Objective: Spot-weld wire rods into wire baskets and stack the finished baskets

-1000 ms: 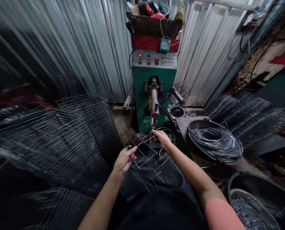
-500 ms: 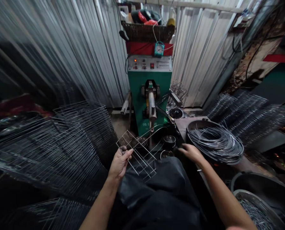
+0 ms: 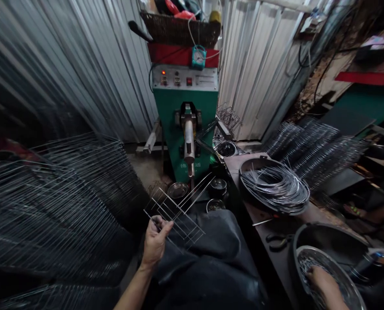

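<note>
Now the hands work well apart. The left hand grips a wire rack out in front, its fingers curled shut around the rack's end bars. The rack tilts across the dark apron in the person's lap, touching neither the bowls nor the machine. The right hand reaches low and far to the side, down into a steel basin of short wire pieces. Its fingertips sit among the pieces, and I cannot tell whether they hold any (the pile and the hand itself hide the tips).

That basin rests inside a black tub at the end of the table, which also carries a black pan with a coil of wire and, nearer the person, a pair of pliers. Straight ahead stands a green welder, probably a spot welder going by its arm and electrode, with three small bowls at its foot, just beyond the rack. Tall stacks of finished-looking racks crowd the left side, and more lie beyond the pan on the right.
</note>
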`<move>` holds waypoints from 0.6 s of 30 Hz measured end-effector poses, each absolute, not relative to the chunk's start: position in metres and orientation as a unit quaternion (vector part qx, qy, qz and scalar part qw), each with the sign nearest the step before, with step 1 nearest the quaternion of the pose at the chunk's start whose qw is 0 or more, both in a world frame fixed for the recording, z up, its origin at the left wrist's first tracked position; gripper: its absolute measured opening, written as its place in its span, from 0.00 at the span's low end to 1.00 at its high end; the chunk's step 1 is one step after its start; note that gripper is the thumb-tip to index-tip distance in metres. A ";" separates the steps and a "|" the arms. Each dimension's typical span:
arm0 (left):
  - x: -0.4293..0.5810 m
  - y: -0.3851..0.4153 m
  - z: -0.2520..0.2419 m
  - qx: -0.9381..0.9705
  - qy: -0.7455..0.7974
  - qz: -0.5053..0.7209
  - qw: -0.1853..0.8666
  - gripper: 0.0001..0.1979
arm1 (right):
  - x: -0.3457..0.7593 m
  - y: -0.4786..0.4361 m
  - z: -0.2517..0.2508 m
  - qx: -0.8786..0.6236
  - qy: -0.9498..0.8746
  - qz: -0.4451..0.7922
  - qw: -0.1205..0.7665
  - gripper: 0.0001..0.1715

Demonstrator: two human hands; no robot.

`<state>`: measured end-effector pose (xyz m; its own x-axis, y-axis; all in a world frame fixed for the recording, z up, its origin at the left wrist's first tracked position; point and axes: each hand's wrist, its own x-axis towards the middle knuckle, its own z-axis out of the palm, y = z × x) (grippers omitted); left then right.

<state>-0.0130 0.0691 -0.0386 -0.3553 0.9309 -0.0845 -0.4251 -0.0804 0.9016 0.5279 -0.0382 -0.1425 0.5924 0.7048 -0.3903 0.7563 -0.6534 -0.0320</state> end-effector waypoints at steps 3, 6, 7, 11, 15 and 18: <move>-0.009 0.059 -0.048 0.270 0.468 0.686 0.488 0.18 | 0.532 -0.041 -0.130 0.888 0.418 -0.179 0.069 0.07; -0.009 0.049 -0.054 0.262 0.465 0.692 0.486 0.18 | 0.522 -0.044 -0.102 0.898 0.394 -0.163 0.106 0.08; -0.009 0.045 -0.055 0.256 0.464 0.694 0.488 0.18 | 0.513 -0.043 -0.091 0.903 0.384 -0.154 0.119 0.09; -0.012 0.034 -0.059 0.214 0.473 0.690 0.504 0.20 | 0.451 -0.015 -0.048 0.889 0.439 -0.095 0.092 0.17; -0.025 0.032 -0.058 0.197 0.477 0.685 0.514 0.22 | 0.408 0.024 -0.027 0.852 0.509 -0.108 0.053 0.22; -0.042 0.035 -0.056 0.190 0.477 0.662 0.546 0.24 | 0.441 0.020 -0.036 0.889 0.437 -0.099 0.095 0.19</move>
<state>-0.0417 0.0347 -0.0561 -0.3320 0.9039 -0.2696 -0.5410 0.0516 0.8394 0.4407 0.0197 -0.0362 0.5989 0.7577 -0.2593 0.7953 -0.6006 0.0820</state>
